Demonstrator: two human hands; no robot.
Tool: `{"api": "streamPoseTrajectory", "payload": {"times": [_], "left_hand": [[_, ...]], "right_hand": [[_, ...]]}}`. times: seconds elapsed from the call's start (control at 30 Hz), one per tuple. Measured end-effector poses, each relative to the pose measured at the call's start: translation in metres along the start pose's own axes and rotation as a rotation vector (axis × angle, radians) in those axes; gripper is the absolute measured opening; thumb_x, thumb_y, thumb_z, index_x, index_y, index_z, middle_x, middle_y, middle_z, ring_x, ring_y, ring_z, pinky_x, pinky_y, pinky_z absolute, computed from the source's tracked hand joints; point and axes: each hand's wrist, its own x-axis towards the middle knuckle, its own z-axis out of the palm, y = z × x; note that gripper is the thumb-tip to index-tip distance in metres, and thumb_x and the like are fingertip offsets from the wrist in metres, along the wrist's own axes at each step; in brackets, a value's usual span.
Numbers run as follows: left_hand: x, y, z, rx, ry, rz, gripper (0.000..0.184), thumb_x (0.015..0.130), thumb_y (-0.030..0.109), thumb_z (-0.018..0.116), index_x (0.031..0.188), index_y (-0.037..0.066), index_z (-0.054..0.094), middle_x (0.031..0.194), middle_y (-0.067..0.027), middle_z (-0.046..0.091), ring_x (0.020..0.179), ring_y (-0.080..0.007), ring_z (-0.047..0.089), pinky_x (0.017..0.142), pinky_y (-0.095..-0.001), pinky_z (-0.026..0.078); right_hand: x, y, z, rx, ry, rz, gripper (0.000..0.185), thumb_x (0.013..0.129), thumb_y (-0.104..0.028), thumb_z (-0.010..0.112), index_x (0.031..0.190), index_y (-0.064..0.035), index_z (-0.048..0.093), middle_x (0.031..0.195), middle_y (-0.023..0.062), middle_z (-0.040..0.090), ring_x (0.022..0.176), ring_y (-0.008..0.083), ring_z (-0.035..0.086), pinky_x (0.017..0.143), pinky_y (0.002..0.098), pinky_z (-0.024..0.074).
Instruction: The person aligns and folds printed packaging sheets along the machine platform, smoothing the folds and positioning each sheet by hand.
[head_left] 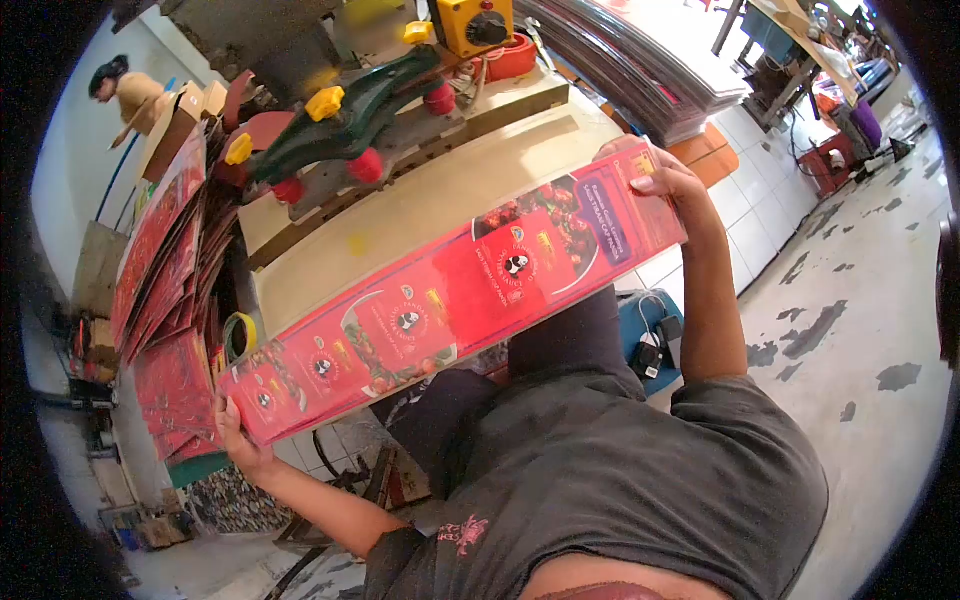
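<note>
A long red printed cardboard sheet (465,290) with panda logos and food pictures is stretched across the front of me, tilted up to the right. My left hand (243,438) grips its lower left end, the thumb on the printed face. At the upper right end, my right hand (665,185) holds the other edge with its thumb on top and its fingers mostly hidden behind. Whether this is one sheet or a thin stack, I cannot tell. Beyond it lies a pale worktable (400,215), partly covered by the sheet.
A dark green machine bar (345,115) with yellow and red knobs crosses the table's back. Folded red printed cartons (165,260) pile up at left, near a yellow tape roll (240,335). A tall stack of sheets (640,70) stands back right. Another person (135,95) is at far left.
</note>
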Motion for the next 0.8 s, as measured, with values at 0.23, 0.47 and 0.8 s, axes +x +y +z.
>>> {"api": "streamPoseTrajectory", "payload": {"times": [0.23,0.47,0.8], "left_hand": [[0.022,-0.007,0.030,0.150,0.073,-0.089,0.036,0.096,0.032,0.057,0.111,0.000,0.057,0.100,-0.0063,0.060,0.094,-0.0150,0.059,0.085,-0.0302,0.047],[0.031,-0.028,0.029,0.261,0.210,-0.045,0.030,0.097,0.030,0.054,0.100,0.001,0.060,0.092,-0.0034,0.057,0.085,-0.0127,0.056,0.079,-0.0276,0.046],[0.038,-0.030,0.047,0.048,0.159,-0.081,0.020,0.097,0.017,0.060,0.103,-0.001,0.062,0.087,-0.0036,0.064,0.080,-0.0103,0.062,0.077,-0.0241,0.049]], "right_hand": [[0.002,0.000,-0.002,-0.073,0.007,-0.012,0.048,0.090,-0.030,0.064,0.124,0.0043,0.058,0.109,0.0132,0.067,0.098,0.0170,0.068,0.088,0.0303,0.0547],[0.004,0.002,-0.001,0.004,-0.086,0.003,0.044,0.088,-0.021,0.062,0.124,0.0054,0.058,0.114,0.0168,0.066,0.103,0.0206,0.066,0.093,0.0335,0.0525],[0.009,0.007,-0.003,-0.043,0.050,-0.003,0.032,0.087,-0.022,0.062,0.108,0.0017,0.062,0.100,0.0104,0.065,0.095,0.0170,0.064,0.086,0.0289,0.0508]]}}
